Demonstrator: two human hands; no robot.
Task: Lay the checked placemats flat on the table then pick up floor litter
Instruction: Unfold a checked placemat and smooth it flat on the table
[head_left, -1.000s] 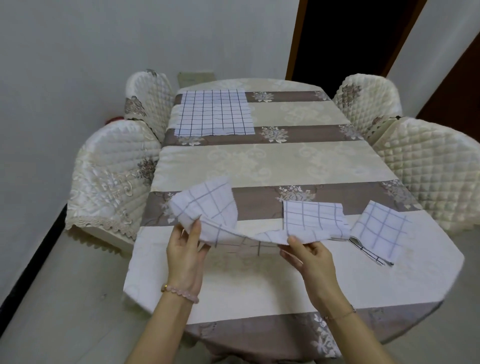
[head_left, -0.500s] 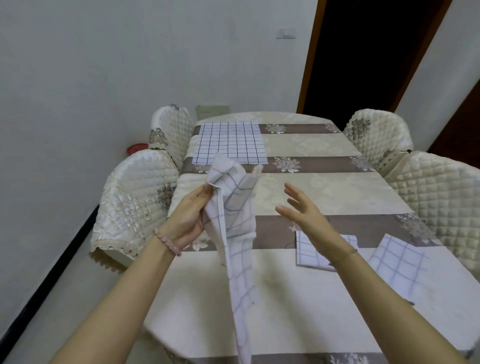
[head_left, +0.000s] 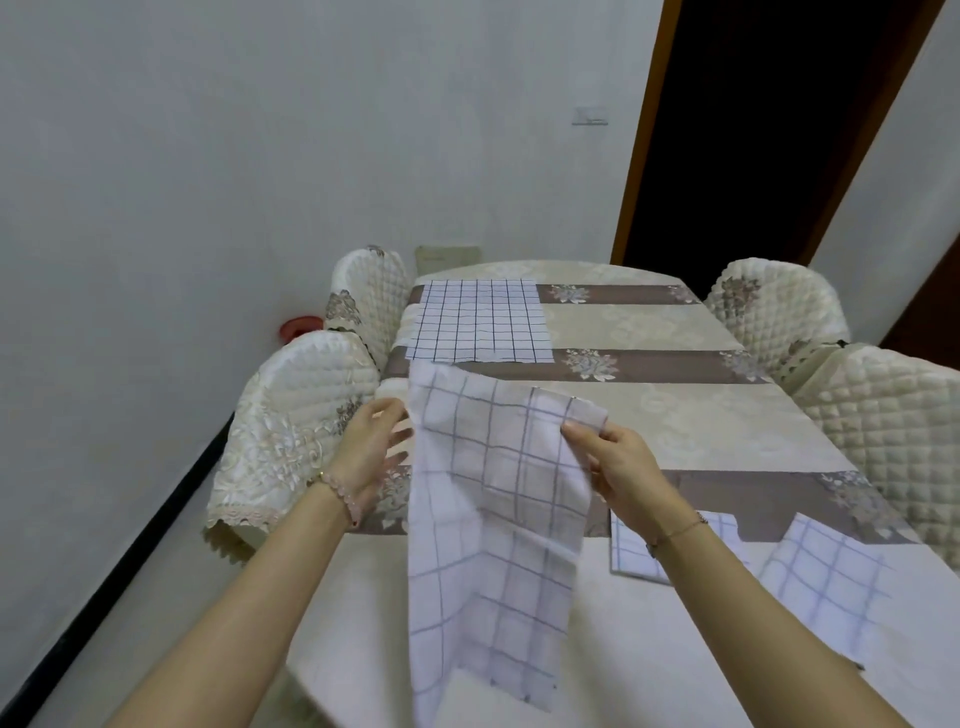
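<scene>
A white checked placemat (head_left: 493, 499) hangs in the air above the table (head_left: 675, 431), held by its top edge. My left hand (head_left: 371, 452) holds its left top corner, and my right hand (head_left: 610, 465) pinches its right top corner. Its lower part drapes down toward the near table edge. Another checked placemat (head_left: 480, 320) lies flat at the far left of the table. Two folded checked placemats lie on the near right: one (head_left: 631, 551) partly behind my right forearm, the other (head_left: 821, 577) right of it.
Quilted cream chairs flank the table: two on the left (head_left: 296, 415) (head_left: 363, 296), two on the right (head_left: 779, 306) (head_left: 893, 415). A red object (head_left: 298, 327) sits on the floor by the left wall. A dark doorway (head_left: 769, 130) opens behind the table.
My right hand, open and apart half a second ago, now pinches the placemat's right top corner. The mat, lifted off the table and bunched in my left hand, is spread between both hands.
</scene>
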